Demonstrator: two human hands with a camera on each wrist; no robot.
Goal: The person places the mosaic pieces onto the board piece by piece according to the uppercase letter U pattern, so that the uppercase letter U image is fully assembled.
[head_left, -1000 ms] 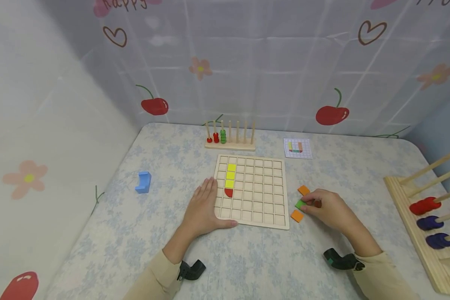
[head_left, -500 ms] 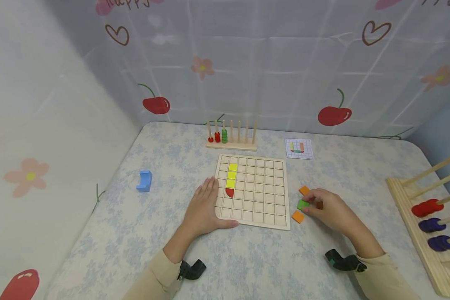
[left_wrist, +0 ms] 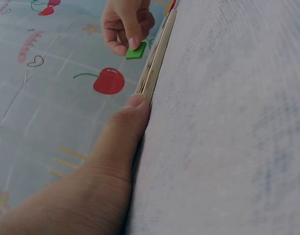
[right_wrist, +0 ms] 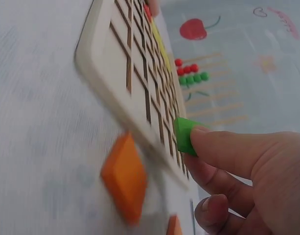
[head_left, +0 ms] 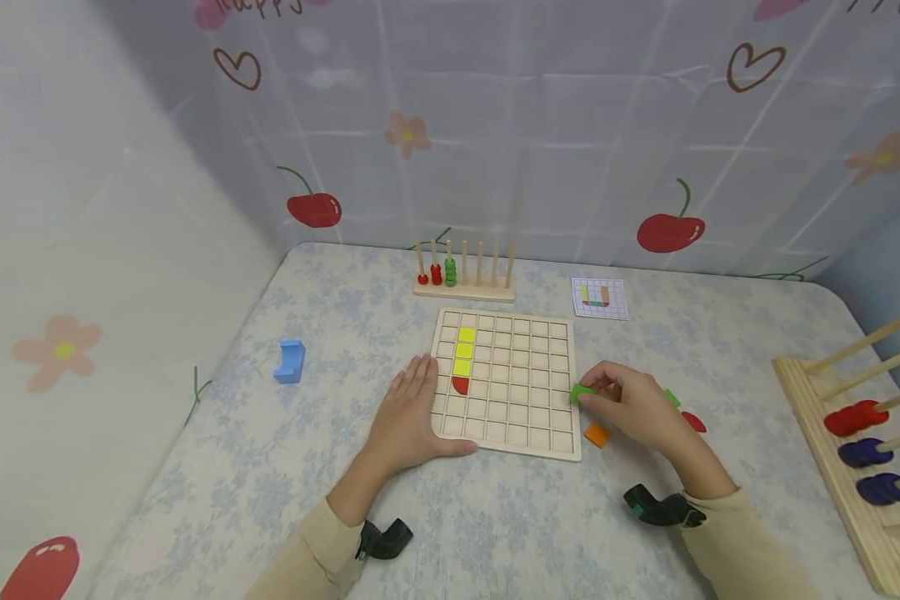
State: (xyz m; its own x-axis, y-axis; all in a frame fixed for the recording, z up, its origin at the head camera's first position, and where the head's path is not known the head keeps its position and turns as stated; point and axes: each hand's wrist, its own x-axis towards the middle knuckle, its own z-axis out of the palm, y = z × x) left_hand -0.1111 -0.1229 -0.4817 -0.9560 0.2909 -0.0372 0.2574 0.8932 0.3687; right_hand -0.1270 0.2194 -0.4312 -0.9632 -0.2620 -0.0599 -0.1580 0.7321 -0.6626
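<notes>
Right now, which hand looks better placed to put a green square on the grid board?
Probably the right hand: it pinches a green square near the right edge of the grid board, while the left hand rests against the board's left side.

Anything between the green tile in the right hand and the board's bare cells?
Nothing visible: the held green tile is at the right edge of the grid board, and the left hand rests along the opposite side.

I count one square pale-wood grid board point(head_left: 500, 373), three square yellow tiles point(head_left: 463, 351), two flat green tiles point(head_left: 581, 393), two curved red tiles point(head_left: 461, 386), two square orange tiles point(right_wrist: 124, 178), two wooden peg racks point(head_left: 465, 292), one white printed card point(head_left: 599, 299), one blue notched block point(head_left: 292, 365).
</notes>
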